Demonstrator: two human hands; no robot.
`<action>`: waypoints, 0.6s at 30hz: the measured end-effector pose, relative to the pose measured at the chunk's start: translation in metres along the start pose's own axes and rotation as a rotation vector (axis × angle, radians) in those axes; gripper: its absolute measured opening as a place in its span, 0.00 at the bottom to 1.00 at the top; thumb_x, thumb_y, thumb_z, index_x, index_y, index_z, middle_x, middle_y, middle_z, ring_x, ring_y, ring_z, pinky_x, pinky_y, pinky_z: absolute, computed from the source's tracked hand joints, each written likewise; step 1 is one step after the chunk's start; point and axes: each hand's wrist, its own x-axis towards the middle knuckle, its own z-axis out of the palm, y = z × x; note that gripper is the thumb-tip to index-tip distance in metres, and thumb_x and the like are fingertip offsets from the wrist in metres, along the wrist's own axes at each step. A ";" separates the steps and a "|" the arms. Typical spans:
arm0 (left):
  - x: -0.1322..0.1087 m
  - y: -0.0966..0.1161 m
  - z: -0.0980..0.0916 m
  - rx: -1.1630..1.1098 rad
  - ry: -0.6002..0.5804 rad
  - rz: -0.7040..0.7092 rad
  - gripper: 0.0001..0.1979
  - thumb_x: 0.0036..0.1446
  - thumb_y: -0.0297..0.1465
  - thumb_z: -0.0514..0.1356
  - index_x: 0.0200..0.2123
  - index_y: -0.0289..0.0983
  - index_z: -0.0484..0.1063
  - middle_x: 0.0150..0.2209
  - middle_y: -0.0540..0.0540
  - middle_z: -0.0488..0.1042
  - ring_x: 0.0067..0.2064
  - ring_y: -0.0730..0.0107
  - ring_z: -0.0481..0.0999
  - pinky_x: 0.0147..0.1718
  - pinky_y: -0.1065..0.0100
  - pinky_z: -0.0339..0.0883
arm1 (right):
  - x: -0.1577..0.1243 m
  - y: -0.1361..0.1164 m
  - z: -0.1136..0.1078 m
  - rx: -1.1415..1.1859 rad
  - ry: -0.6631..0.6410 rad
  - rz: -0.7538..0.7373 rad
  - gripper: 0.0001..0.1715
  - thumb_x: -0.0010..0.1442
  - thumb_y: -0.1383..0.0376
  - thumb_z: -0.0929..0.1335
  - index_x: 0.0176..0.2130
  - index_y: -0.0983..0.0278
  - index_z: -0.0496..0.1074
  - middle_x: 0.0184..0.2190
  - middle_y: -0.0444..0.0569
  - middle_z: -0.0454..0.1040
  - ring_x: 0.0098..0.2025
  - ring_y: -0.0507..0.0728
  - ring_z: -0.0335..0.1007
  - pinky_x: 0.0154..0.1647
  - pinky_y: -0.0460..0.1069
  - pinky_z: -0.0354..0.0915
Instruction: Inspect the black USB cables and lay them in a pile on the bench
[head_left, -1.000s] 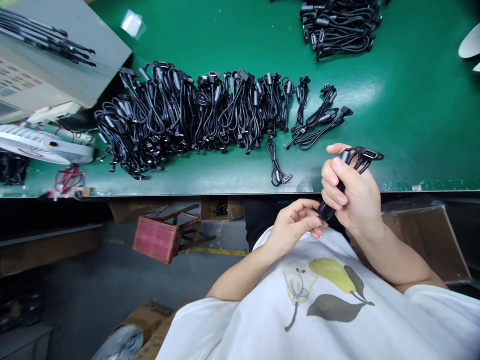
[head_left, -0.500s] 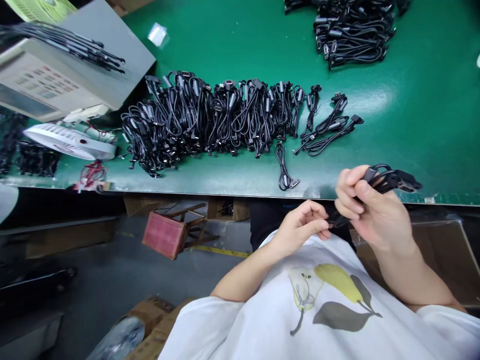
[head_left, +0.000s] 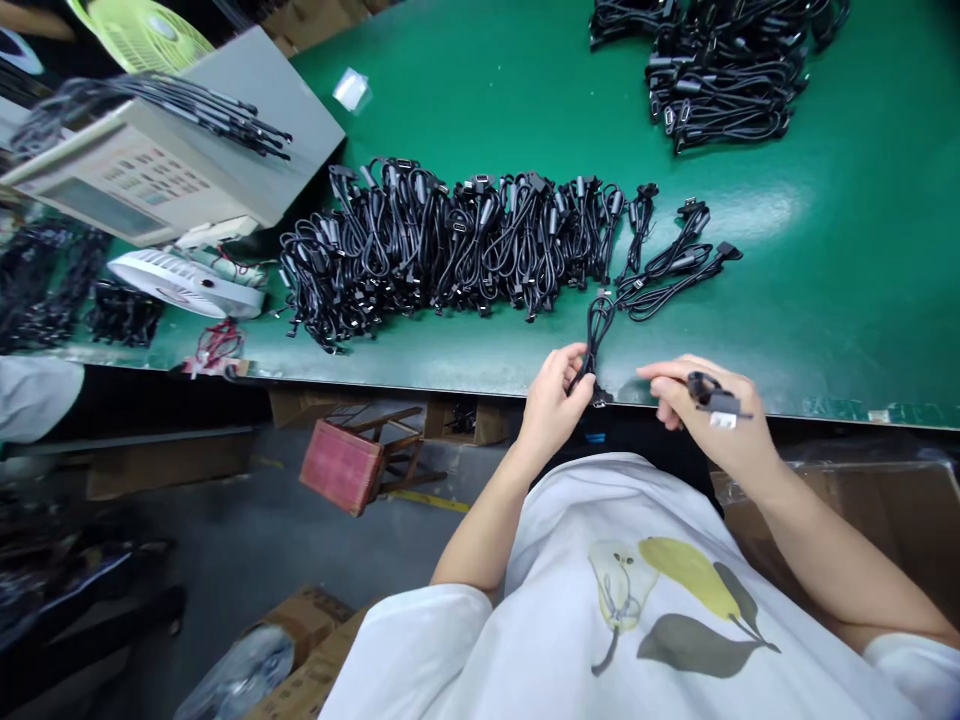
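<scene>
In the head view, the left hand point(head_left: 555, 395) is closed on a looped cable point(head_left: 598, 328) at the front edge of the tabletop point(head_left: 450, 365). The right hand point(head_left: 712, 415) is clamped on a black plug point(head_left: 718, 400). The cable pile point(head_left: 442, 245) lies beyond, left of both hands.

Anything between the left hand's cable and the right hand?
No. In the head view, only bare green tabletop shows between the cable in the left hand and the right hand.
</scene>
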 end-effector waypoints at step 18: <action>-0.031 0.026 -0.006 -0.795 -0.015 -0.167 0.21 0.52 0.32 0.72 0.46 0.39 0.68 0.38 0.49 0.73 0.37 0.76 0.73 0.39 0.74 0.68 | -0.014 -0.009 0.010 -0.190 -0.050 0.021 0.08 0.67 0.60 0.67 0.40 0.61 0.75 0.34 0.47 0.79 0.33 0.56 0.75 0.36 0.49 0.67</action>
